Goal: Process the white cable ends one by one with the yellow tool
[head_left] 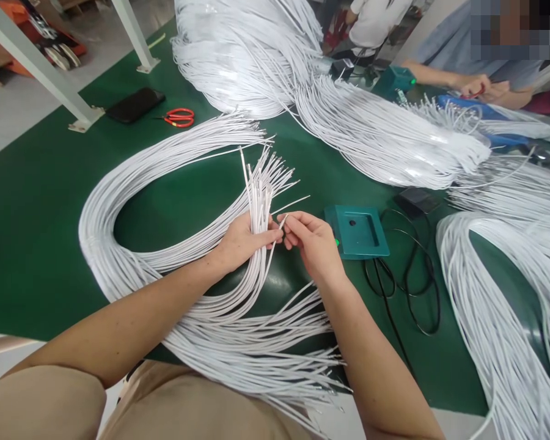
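Note:
My left hand (245, 241) is wrapped round a bundle of white cables (259, 208), whose cut ends fan out above the fist. Just beside it, my right hand (309, 238) pinches the tip of a single white cable (280, 229) between thumb and fingers. The two hands nearly touch over the green table. From the left hand the cables curve down and join a large looped bundle (98, 226) lying to the left. More loose cable ends (293, 360) spread out below, under my forearms.
Right of my hand sits a teal box (360, 232) with a green light and black cords (410, 293). Red-handled scissors (179, 117) and a black phone-like case (136, 105) lie at the back left. Big cable piles (380, 128) fill the back and right. Across the table a co-worker (476, 85) handles something red.

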